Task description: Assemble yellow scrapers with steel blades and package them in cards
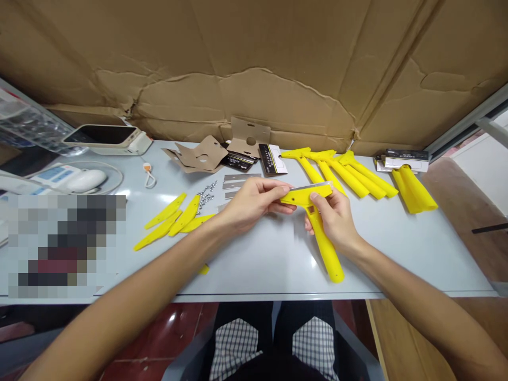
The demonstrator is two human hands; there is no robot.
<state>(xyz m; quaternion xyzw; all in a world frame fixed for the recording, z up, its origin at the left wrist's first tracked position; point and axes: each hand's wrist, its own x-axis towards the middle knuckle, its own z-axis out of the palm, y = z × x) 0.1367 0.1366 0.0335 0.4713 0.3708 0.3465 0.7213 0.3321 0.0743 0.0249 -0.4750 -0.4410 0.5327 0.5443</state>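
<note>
A yellow scraper [326, 248] is held over the table, its handle slanting down toward the front edge. Along the top of its head lies a thin metal blade [311, 186]. My left hand [256, 200] pinches the left end of the head between thumb and fingers. On the right end, my right hand [337, 217] presses its thumb against the head, with its fingers behind. Left of my hands are several loose yellow cover plates [184, 217], a scatter of small screws [205, 197] and a few spare blades [236, 185], partly hidden by my left hand.
Several yellow scraper handles [353, 177] lie at the back right, near a packaged yellow piece [415, 190]. Cardboard sleeves [202, 153] and a black-and-white card [272, 159] lean by the cardboard wall [254, 100]. A phone [101, 135] and white mouse [85, 180] are at left.
</note>
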